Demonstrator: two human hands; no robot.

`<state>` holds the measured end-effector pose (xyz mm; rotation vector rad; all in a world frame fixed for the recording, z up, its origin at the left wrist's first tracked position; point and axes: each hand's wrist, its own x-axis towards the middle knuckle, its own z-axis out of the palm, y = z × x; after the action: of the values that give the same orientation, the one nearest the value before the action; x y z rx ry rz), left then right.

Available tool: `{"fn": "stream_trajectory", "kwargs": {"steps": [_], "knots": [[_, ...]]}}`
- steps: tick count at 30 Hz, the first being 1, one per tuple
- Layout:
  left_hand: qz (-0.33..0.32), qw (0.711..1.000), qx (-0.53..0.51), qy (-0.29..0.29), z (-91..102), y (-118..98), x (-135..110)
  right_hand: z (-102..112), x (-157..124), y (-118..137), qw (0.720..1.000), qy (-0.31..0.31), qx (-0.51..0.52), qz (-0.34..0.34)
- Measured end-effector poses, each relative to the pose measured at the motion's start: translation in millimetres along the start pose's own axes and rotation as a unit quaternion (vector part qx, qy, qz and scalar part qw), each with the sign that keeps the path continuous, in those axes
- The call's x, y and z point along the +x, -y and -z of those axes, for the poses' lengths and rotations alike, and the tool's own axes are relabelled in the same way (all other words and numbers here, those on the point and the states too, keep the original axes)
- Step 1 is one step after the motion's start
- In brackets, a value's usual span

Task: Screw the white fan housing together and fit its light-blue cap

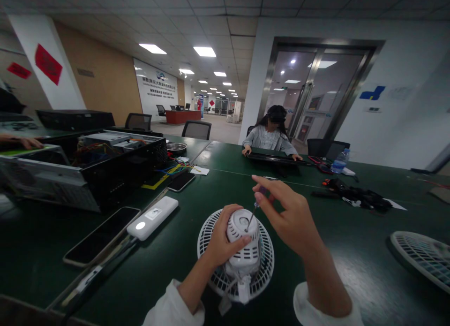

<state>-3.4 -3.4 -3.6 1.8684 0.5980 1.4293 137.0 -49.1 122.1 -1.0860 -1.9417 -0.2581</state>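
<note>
Right hand: screwdriver | left hand: white slotted fan motor housing, round grille

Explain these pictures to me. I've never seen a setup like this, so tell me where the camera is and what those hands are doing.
There is no machine here, just a person working with bare hands. The single picture comes from a camera worn on that person's head, looking forward and down, so the forearms at the bottom are the wearer's own. The left hand grips the white motor housing of a small fan, which sits on its round white grille. The right hand holds a small screwdriver, with its tip at the housing. The dark green table also bears a smartphone, a white power bank and an open computer case. Another person sits across the table.
</note>
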Motion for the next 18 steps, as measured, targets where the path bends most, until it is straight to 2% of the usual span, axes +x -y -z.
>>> {"fn": "stream_trajectory", "kwargs": {"steps": [3,9,14,18], "knots": [[-0.003,1.0,0.0,0.001,-0.2,0.9,-0.2,3.3,-0.6,-0.6,0.999,0.032,0.031,-0.012],[-0.008,1.0,-0.009,0.001,-0.8,2.4,0.1,2.2,-1.0,-0.4,0.999,-0.016,-0.026,0.018],[-0.004,1.0,-0.012,0.006,-0.4,2.0,0.2,5.7,-1.5,-0.2,0.999,0.033,0.041,0.0],[-0.003,1.0,-0.016,0.004,-0.9,2.0,0.0,4.0,-1.5,-1.4,1.0,-0.01,-0.017,0.011]]}}
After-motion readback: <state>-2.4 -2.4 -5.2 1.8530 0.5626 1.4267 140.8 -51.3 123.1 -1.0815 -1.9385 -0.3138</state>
